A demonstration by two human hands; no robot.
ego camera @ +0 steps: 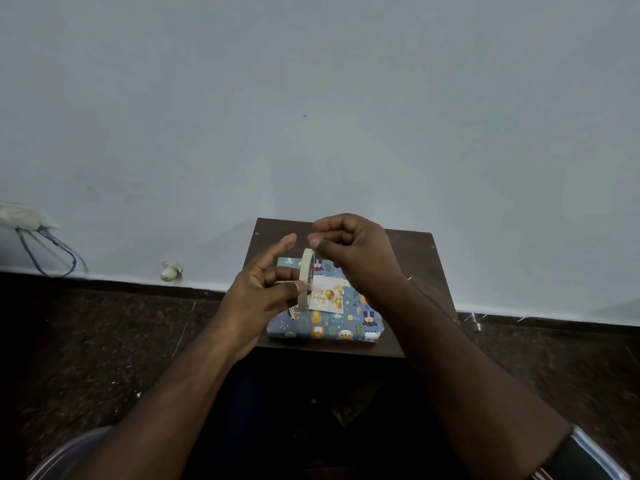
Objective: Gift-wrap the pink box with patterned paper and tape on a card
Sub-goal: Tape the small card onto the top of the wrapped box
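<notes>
- Head view looks down on a small dark table set against a pale wall, with the wrapped box lying near the table's front edge, closer to its left side.
- Box is already covered in blue patterned paper, and a white birthday card rests on its top face, partly hidden behind the hands.
- Left hand holds a roll of tape upright and edge-on above the box; thumb and a curled finger pinch the ring near its middle, while the forefinger points up and away, straight.
- Right hand hovers just beside the top of the roll, fingers curled in, thumb and forefinger tips pressed together as if pinching the free end of the tape; the strip itself is too thin and blurred to confirm.
- Wrapping looks done, so the step in hand is likely drawing off a piece of tape for the card.
- Next move calls for pulling out a short length, tearing it cleanly, and laying it across a card edge onto the paper without shifting the card.
- Loose card could slide when the tape first touches it.
</notes>
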